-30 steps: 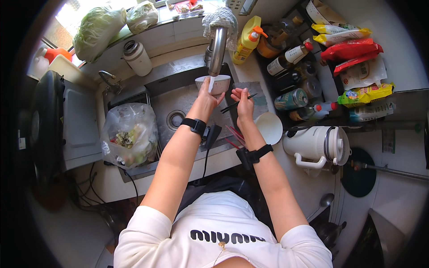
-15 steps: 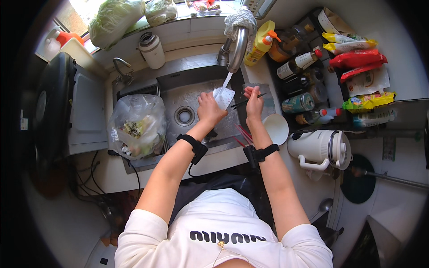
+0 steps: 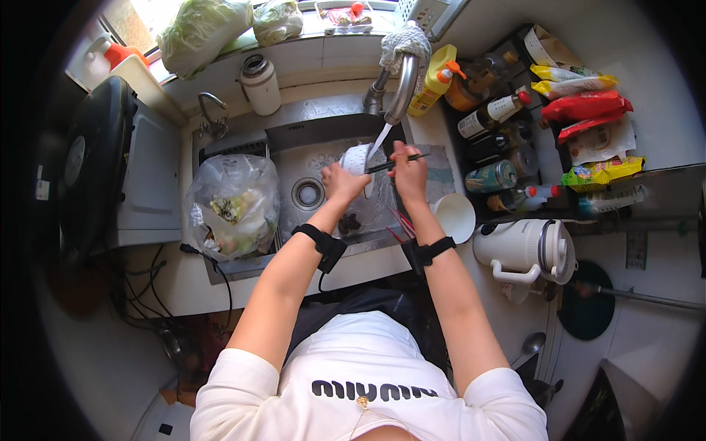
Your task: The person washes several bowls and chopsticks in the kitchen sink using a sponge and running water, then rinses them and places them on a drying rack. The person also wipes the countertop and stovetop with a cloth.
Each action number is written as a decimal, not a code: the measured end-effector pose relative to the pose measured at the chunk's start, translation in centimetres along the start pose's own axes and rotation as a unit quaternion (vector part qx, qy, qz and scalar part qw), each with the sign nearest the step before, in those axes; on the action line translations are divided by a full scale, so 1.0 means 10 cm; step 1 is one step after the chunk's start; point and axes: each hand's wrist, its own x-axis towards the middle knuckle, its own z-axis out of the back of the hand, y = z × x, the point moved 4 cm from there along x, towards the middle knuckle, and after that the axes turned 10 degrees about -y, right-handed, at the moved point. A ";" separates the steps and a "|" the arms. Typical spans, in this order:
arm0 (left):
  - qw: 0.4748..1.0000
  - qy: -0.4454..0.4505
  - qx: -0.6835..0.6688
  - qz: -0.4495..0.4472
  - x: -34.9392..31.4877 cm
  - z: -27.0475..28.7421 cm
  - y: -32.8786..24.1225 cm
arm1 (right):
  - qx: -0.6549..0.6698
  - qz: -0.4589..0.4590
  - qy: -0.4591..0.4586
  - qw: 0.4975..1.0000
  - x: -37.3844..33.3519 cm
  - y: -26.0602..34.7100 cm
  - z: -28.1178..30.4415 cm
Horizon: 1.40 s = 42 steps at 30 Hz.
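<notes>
Over the metal sink (image 3: 294, 151), my left hand (image 3: 344, 182) is closed on a white dotted bowl (image 3: 356, 156), which is tipped on its side. Water (image 3: 379, 140) runs down from the faucet (image 3: 406, 92) beside the bowl's right side. My right hand (image 3: 409, 173) grips dark chopsticks (image 3: 381, 167), their left ends close to the bowl; whether they touch it I cannot tell. Just below that hand, red chopsticks (image 3: 401, 223) lie by the sink's right edge. A second white bowl (image 3: 454, 217) stands on the counter to the right.
A clear plastic bag of food scraps (image 3: 232, 206) sits at the sink's left end. Behind stand a white flask (image 3: 260, 84) and a yellow pump bottle (image 3: 434, 81). On the right are a white kettle (image 3: 515, 250) and bottles (image 3: 493, 114). A small tap (image 3: 213, 110) rises at left.
The dotted bowl has turned up onto its side in my left hand. My right hand has moved left and closed round the dark chopsticks, bringing them nearer the bowl. The view has shifted slightly.
</notes>
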 end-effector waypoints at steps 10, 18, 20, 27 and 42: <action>0.917 0.105 -0.270 0.274 -0.07 -0.09 0.61 | -0.124 0.024 0.110 0.986 -0.02 -0.14 -0.64; 0.917 0.087 -0.270 0.282 -0.06 -0.05 0.61 | -0.156 0.034 0.127 0.979 -0.01 -0.11 -0.64; 0.920 0.080 -0.266 0.278 -0.08 -0.03 0.59 | -0.141 0.013 0.130 0.981 -0.01 -0.10 -0.64; 0.920 0.092 -0.257 0.282 -0.12 -0.01 0.49 | -0.140 0.010 0.129 0.982 0.01 -0.05 -0.62; 0.921 0.093 -0.260 0.274 -0.14 -0.02 0.48 | 0.038 -0.053 0.086 0.994 -0.15 0.10 -0.39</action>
